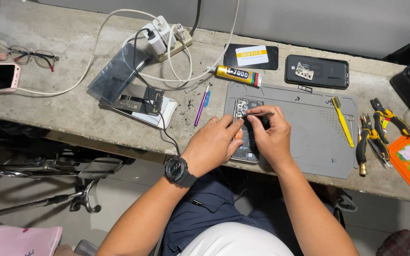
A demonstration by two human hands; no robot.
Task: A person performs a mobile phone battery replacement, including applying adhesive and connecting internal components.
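Right now the opened phone [246, 128] lies face down near the left edge of the grey work mat [309, 137], its back cover off and insides showing. It looks light, thin and stiff, w/ fragile parts inside; probably best held by the long side edges, not the exposed middle. The left hand [213, 143], w/ a black watch [179, 171] on the wrist, rests over the phone's left side, fingers curled down and steadying it. The right hand [272, 135] is bent in from the phone's right, thumb and forefinger pinching a slim metal tool, prob. tweezers [257, 114], at the phone's upper part. Right of the phone on the mat lies a yellow brush [341, 114]; a glue tube [238, 75] sits just above the mat, pliers [389, 118] beyond its right edge.
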